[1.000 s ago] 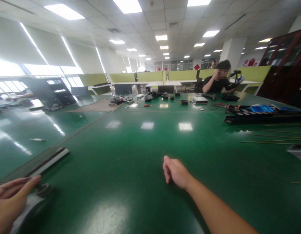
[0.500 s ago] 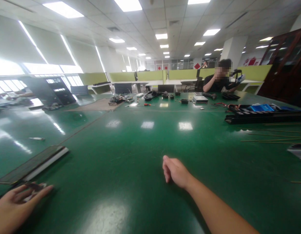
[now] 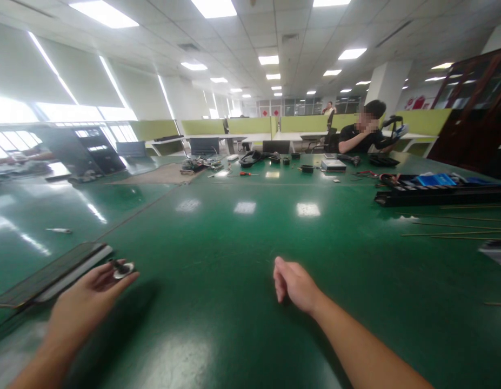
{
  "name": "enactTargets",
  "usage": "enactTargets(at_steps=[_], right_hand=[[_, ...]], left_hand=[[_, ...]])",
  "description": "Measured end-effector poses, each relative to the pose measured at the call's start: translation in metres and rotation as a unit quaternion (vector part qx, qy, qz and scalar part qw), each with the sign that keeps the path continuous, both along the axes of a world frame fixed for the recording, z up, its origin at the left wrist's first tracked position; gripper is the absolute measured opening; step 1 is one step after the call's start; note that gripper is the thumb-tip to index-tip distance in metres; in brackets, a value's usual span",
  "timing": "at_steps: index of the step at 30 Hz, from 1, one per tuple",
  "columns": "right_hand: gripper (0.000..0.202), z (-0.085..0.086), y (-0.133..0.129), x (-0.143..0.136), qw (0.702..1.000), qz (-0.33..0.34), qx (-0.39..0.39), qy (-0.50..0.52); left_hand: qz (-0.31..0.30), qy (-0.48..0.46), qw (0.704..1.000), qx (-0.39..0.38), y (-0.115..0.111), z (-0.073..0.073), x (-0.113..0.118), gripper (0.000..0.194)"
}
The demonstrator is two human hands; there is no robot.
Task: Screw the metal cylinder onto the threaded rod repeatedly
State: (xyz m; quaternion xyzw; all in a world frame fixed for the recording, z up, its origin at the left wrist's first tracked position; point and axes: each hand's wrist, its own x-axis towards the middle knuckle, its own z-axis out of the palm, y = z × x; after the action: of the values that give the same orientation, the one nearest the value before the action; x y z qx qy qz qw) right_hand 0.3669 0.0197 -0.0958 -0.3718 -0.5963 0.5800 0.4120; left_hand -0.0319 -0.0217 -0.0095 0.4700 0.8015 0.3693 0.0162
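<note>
My left hand (image 3: pixel 86 297) is raised over the left part of the green table, with its fingers closed around a small part (image 3: pixel 122 269) that has a white round disc and a dark stem. Its exact kind does not show. Beside that hand lies a long flat panel (image 3: pixel 51 270) with a dark mesh-like top and a pale edge. My right hand (image 3: pixel 295 285) rests on the table near the middle, fingers curled together, and nothing shows in it.
A black tray (image 3: pixel 436 195) with a blue packet stands at right, near several thin rods (image 3: pixel 456 234). Farther back lie an orange screwdriver (image 3: pixel 248 174), a white box (image 3: pixel 333 164) and small black parts. A person (image 3: pixel 361 138) sits across the green table (image 3: pixel 218 232).
My left hand has moved right and up from the lower left corner, carrying the small part with the white disc. My right hand stays nearly still.
</note>
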Motion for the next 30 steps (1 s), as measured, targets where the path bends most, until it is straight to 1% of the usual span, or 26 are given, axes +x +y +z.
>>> enactTargets(at_steps=[2,4,6,8,11,12,15,18,21,23,28,30], right_hand=[[0.062,0.001,0.001,0.002,1.0,-0.019,0.006,-0.003],[0.059,0.002,0.004,0.005,0.999,-0.05,0.015,-0.008],[0.053,0.002,0.007,0.009,0.996,-0.088,0.024,-0.018],[0.042,0.002,0.01,0.012,0.991,-0.127,0.03,-0.036],[0.017,-0.001,0.013,0.016,0.981,-0.172,0.042,-0.077],[0.012,-0.002,0.013,0.016,0.978,-0.182,0.049,-0.093],[0.028,-0.002,0.01,0.016,0.968,-0.196,0.077,-0.136],[0.038,-0.001,0.007,0.014,0.961,-0.195,0.099,-0.171],[0.043,0.001,0.006,0.013,0.956,-0.195,0.107,-0.193],[0.044,0.002,0.005,0.012,0.954,-0.193,0.108,-0.202],[0.041,0.005,0.001,0.009,0.955,-0.173,0.108,-0.213],[0.039,0.007,-0.001,0.007,0.956,-0.163,0.111,-0.217]], left_hand=[[-0.063,-0.034,0.997,-0.003,0.012,0.007,0.033,0.067],[-0.134,-0.051,0.99,-0.004,0.025,0.006,0.059,0.065],[-0.21,-0.055,0.976,-0.005,0.038,0.001,0.083,0.063],[-0.287,-0.051,0.957,-0.009,0.05,-0.007,0.108,0.059],[-0.396,-0.036,0.918,-0.017,0.063,-0.018,0.148,0.046],[-0.428,-0.029,0.903,-0.02,0.065,-0.02,0.161,0.04],[-0.506,-0.008,0.862,-0.029,0.068,-0.026,0.19,0.029],[-0.557,0.01,0.83,-0.033,0.07,-0.03,0.205,0.027],[-0.586,0.016,0.809,-0.036,0.071,-0.033,0.208,0.028],[-0.591,0.014,0.806,-0.037,0.072,-0.037,0.207,0.03],[-0.579,-0.008,0.815,-0.032,0.075,-0.047,0.202,0.041],[-0.576,-0.02,0.817,-0.03,0.078,-0.051,0.203,0.039]])
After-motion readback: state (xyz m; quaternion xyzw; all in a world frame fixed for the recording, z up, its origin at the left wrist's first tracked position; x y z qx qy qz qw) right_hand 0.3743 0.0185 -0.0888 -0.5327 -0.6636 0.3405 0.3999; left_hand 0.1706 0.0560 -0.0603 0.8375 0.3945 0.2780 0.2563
